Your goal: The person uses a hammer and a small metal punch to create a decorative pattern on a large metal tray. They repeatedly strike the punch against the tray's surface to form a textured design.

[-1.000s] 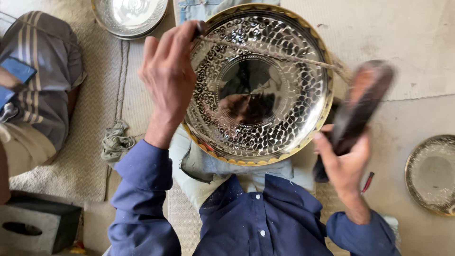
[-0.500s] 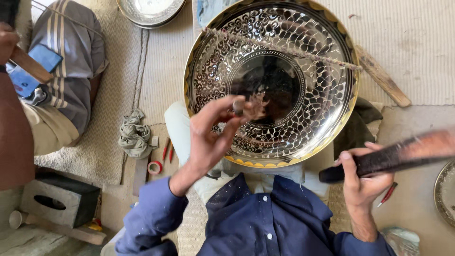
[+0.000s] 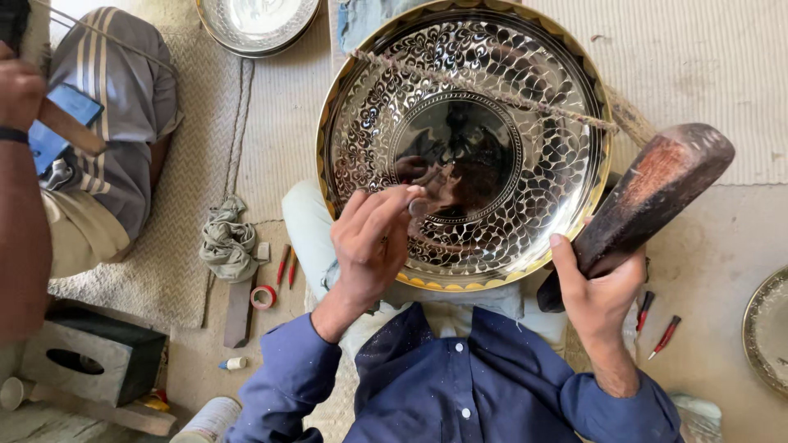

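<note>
The left hand pinches a small chisel in its fingers against the engraved brass tray, while the right hand grips a wooden mallet.

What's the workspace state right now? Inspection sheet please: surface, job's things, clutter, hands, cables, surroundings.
Surface: pale woven mat over a dusty floor.
Job's things: large engraved metal tray with a gold rim, on the person's lap; a rope lies across it.
Clutter: crumpled rag, red tape roll, red-handled tools.
Hands: left hand pinches a small tool at the tray's face; right hand grips a dark wooden mallet, raised off the tray.
Cables: nothing seen.
Surroundings: another person's arm at left; more metal plates beyond; a dark box.
</note>
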